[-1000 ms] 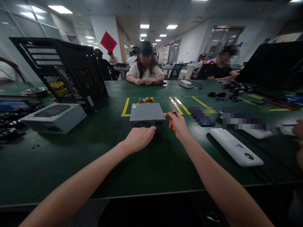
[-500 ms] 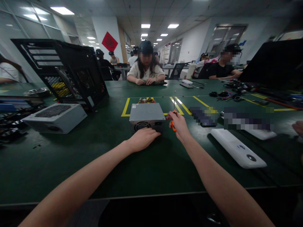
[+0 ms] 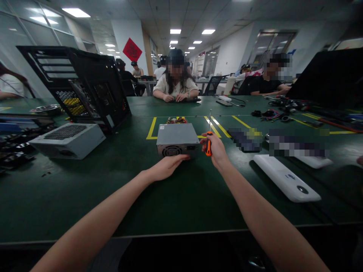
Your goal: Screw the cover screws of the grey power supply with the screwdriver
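A grey computer power supply [image 3: 178,133] sits on the green table in front of me, its fan grille and socket facing me and a bundle of coloured wires [image 3: 177,120] behind it. My left hand [image 3: 167,165] lies against its lower front edge, fingers stretched out and touching the casing. To the right of the casing, my right hand [image 3: 217,149] is closed around the orange and black handle of a screwdriver [image 3: 208,145]. The thin shaft points up and away from me. Some right fingertips are close to the casing's right side; I cannot tell if they touch.
A black computer case [image 3: 93,85] and a second power supply [image 3: 68,139] stand at left, by dark parts. On the right lie a white device [image 3: 286,177], a phone-like dark slab [image 3: 245,139] and cables [image 3: 272,114]. A person [image 3: 176,83] sits opposite.
My left hand has turned and slid lower on the casing's front, uncovering more of the fan grille. The screwdriver handle has turned in my right hand and shows more fully.
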Demonstrator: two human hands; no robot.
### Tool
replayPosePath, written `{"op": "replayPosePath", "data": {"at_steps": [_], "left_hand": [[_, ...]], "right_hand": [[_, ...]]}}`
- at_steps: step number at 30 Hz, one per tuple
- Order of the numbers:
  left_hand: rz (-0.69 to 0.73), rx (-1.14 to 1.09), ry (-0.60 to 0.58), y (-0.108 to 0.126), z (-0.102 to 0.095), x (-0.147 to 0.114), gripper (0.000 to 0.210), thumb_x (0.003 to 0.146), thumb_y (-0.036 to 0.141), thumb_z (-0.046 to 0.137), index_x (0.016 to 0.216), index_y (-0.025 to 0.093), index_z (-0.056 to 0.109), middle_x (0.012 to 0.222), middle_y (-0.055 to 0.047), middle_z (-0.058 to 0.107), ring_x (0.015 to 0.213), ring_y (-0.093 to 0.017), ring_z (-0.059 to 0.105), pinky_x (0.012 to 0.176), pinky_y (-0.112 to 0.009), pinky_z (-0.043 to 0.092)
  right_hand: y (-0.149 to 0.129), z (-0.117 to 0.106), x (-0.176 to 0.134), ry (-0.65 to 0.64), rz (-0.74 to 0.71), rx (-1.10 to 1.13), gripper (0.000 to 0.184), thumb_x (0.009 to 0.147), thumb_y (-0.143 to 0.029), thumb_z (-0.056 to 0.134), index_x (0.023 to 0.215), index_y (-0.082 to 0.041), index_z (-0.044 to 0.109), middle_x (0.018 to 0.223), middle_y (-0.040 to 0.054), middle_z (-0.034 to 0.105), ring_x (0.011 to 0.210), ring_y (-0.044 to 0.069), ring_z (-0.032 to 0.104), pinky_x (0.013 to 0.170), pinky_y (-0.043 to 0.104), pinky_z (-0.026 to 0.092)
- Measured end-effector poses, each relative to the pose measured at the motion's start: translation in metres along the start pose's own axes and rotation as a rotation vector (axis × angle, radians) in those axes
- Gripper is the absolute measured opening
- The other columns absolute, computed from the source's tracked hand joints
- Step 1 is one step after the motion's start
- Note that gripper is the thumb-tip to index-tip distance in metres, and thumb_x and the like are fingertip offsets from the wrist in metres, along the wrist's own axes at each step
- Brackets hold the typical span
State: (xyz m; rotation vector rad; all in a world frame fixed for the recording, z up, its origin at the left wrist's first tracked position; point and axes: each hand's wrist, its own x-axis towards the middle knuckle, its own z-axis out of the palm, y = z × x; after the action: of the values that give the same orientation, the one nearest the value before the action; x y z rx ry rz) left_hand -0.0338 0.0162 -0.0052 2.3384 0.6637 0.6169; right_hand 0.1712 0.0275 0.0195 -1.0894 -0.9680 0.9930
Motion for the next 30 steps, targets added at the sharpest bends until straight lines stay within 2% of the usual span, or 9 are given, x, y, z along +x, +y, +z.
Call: {"op": "replayPosePath", "data": {"at_steps": [3, 6, 10, 12, 14, 17, 22, 25, 30], "left_hand": [[0.083, 0.302, -0.091, 0.003, 0.007, -0.003, 0.043, 0.090, 0.020, 0.033, 0.132, 0.024, 0.038, 0.120, -0.008, 0.053, 0.110, -0.021, 0.044, 0.094, -0.038, 0.034], [0.118, 0.410, -0.085, 0.007, 0.005, -0.004, 0.048, 0.088, 0.016, 0.033, 0.135, 0.025, 0.032, 0.119, -0.008, 0.054, 0.103, -0.022, 0.045, 0.090, -0.039, 0.035], [0.027, 0.194, 0.164, 0.017, -0.013, -0.007, 0.040, 0.090, 0.021, 0.033, 0.130, 0.025, 0.041, 0.113, -0.007, 0.058, 0.099, -0.017, 0.051, 0.087, -0.035, 0.040], [-0.042, 0.021, 0.328, 0.022, -0.024, -0.011, 0.035, 0.091, 0.027, 0.035, 0.123, 0.021, 0.047, 0.108, -0.006, 0.061, 0.096, -0.015, 0.055, 0.086, -0.033, 0.043], [-0.149, -0.057, 0.414, 0.024, -0.033, -0.017, 0.033, 0.090, 0.031, 0.037, 0.116, 0.018, 0.052, 0.099, -0.006, 0.064, 0.089, -0.015, 0.059, 0.079, -0.031, 0.047], [-0.253, 0.111, 0.363, 0.021, -0.036, -0.026, 0.027, 0.087, 0.029, 0.043, 0.106, 0.019, 0.059, 0.093, -0.004, 0.065, 0.085, -0.016, 0.060, 0.075, -0.032, 0.048], [-0.181, 0.496, 0.174, 0.008, -0.015, -0.032, 0.023, 0.086, 0.024, 0.046, 0.103, 0.021, 0.062, 0.102, -0.005, 0.060, 0.095, -0.019, 0.053, 0.081, -0.034, 0.045], [-0.163, 0.539, 0.130, 0.005, -0.002, -0.028, 0.026, 0.086, 0.027, 0.046, 0.105, 0.020, 0.061, 0.100, -0.007, 0.058, 0.094, -0.020, 0.052, 0.080, -0.035, 0.045], [-0.202, 0.496, 0.160, 0.004, 0.006, -0.024, 0.022, 0.086, 0.027, 0.046, 0.097, 0.021, 0.064, 0.097, -0.006, 0.058, 0.092, -0.021, 0.053, 0.076, -0.034, 0.045]], "right_hand": [[0.000, 0.000, 0.000, 0.000, -0.009, -0.018, 0.021, 0.071, -0.031, 0.049, 0.088, -0.020, 0.056, 0.059, -0.0043, 0.055, 0.045, 0.007, 0.045, 0.044, 0.021, 0.037], [-0.003, 0.000, -0.002, 0.008, -0.041, -0.027, 0.033, 0.070, -0.035, 0.055, 0.102, -0.025, 0.056, 0.062, -0.0050, 0.055, 0.052, 0.008, 0.048, 0.049, 0.021, 0.039], [-0.009, -0.002, -0.005, 0.052, -0.076, -0.040, 0.039, 0.072, -0.039, 0.054, 0.109, -0.027, 0.055, 0.064, -0.0038, 0.053, 0.056, 0.009, 0.048, 0.045, 0.019, 0.036], [-0.012, -0.003, -0.007, 0.051, -0.070, -0.020, 0.036, 0.074, -0.036, 0.050, 0.107, -0.025, 0.056, 0.066, -0.0027, 0.053, 0.056, 0.009, 0.048, 0.042, 0.019, 0.034], [-0.015, -0.003, -0.009, 0.038, -0.092, -0.018, 0.032, 0.074, -0.029, 0.049, 0.105, -0.023, 0.057, 0.068, -0.0022, 0.053, 0.058, 0.009, 0.049, 0.044, 0.019, 0.036], [-0.018, 0.000, -0.013, 0.036, -0.211, -0.073, 0.033, 0.070, -0.023, 0.055, 0.103, -0.022, 0.054, 0.074, -0.0018, 0.055, 0.062, 0.010, 0.052, 0.047, 0.021, 0.039], [-0.021, 0.006, -0.023, 0.080, -0.458, -0.107, 0.023, 0.071, -0.026, 0.062, 0.090, -0.021, 0.049, 0.077, -0.0009, 0.060, 0.066, 0.011, 0.056, 0.055, 0.024, 0.044], [-0.025, 0.008, -0.031, 0.108, -0.528, -0.174, 0.018, 0.074, -0.028, 0.061, 0.089, -0.021, 0.054, 0.079, -0.0005, 0.059, 0.070, 0.011, 0.056, 0.063, 0.027, 0.046], [-0.034, 0.011, -0.042, 0.143, -0.581, -0.191, 0.023, 0.072, -0.028, 0.063, 0.093, -0.024, 0.056, 0.089, 0.0003, 0.058, 0.077, 0.013, 0.056, 0.068, 0.029, 0.048]]}}
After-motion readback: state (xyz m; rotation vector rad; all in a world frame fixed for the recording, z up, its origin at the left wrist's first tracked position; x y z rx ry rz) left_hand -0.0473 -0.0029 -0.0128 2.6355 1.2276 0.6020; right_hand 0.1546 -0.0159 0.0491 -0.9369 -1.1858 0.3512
